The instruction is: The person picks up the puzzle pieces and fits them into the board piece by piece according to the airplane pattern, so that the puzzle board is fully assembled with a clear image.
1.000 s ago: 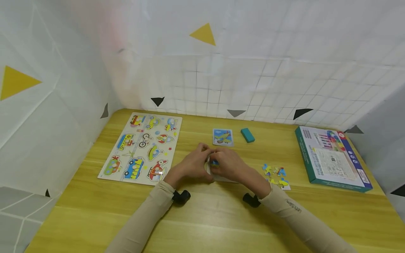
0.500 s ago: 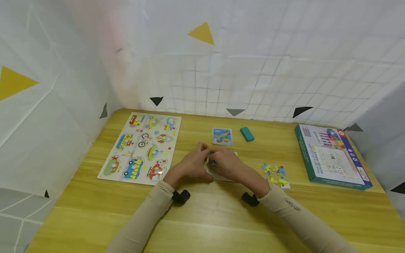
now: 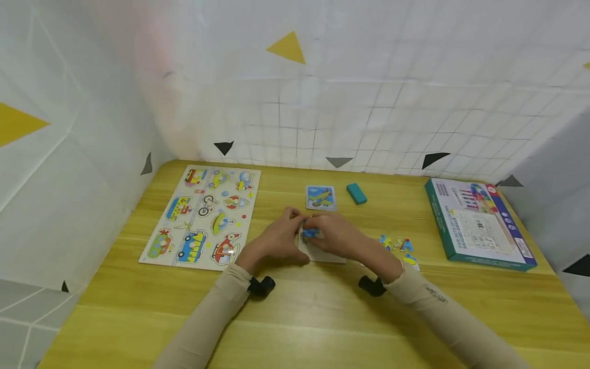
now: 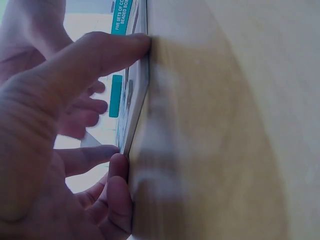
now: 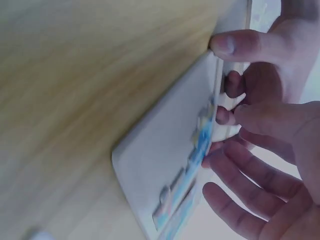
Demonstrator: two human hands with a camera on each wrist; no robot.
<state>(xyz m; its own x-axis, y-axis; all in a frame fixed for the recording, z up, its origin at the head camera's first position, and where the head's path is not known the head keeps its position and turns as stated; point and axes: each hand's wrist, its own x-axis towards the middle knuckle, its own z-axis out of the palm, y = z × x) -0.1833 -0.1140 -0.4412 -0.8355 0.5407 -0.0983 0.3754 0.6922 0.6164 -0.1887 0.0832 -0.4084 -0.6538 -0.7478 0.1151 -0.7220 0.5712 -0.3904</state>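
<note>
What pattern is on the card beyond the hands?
The card shows a yellowish plane on blue, clearest in the head view.

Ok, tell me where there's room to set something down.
Bare yellow wooden tabletop lies between the beige sleeves, and between the small rectangular teal block and flat teal-edged cardboard box. Crowded: left hand and right hand at the white puzzle board.

At one white board you have one left hand and one right hand. Beyond the white board you see one card and one block; left of it, one vehicle board with ten vehicles; right of it, one box and several pieces, too hidden to count.
</note>
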